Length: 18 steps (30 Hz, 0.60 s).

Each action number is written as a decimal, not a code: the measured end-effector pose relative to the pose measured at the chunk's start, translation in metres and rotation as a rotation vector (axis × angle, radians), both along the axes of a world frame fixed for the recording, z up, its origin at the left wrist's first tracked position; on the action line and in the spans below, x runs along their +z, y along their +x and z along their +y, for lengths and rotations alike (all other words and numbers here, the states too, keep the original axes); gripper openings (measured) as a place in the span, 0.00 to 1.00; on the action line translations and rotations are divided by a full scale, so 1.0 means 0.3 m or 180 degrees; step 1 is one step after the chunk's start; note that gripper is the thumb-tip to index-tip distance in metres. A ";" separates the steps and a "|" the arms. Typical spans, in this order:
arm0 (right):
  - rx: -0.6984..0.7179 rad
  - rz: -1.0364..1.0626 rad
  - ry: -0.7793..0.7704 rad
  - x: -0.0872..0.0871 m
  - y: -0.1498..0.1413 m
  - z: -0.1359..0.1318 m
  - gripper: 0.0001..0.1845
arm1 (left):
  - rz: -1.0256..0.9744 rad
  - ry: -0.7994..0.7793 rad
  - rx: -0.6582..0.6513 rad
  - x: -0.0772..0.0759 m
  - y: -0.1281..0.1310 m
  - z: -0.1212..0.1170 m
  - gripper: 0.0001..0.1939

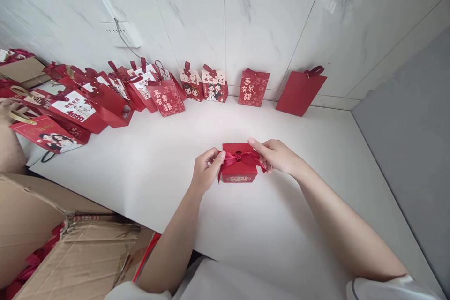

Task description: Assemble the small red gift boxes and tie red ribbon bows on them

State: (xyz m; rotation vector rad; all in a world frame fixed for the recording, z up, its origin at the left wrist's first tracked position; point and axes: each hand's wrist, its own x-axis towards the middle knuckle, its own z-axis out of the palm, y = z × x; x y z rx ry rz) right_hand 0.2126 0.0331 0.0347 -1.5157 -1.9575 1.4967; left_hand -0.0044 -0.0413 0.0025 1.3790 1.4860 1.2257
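A small red gift box (239, 177) stands on the white table (281, 225) in front of me. A red ribbon (242, 158) is tied in a bow across its top. My left hand (206, 170) pinches the bow's left loop at the box's left edge. My right hand (276, 154) pinches the bow's right loop at the box's right edge. Both hands have their fingers closed on the ribbon.
Several red gift bags (165, 96) stand and lie along the tiled wall and at the left of the table. A flat red bag (300, 91) leans on the wall at right. Open cardboard cartons (70, 248) sit at lower left. Another person's arm (9, 140) shows at the left edge.
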 end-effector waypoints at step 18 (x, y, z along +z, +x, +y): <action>0.0627 0.0645 -0.0001 -0.004 0.011 0.014 0.28 | 0.0037 -0.0006 -0.0051 -0.002 -0.005 0.004 0.20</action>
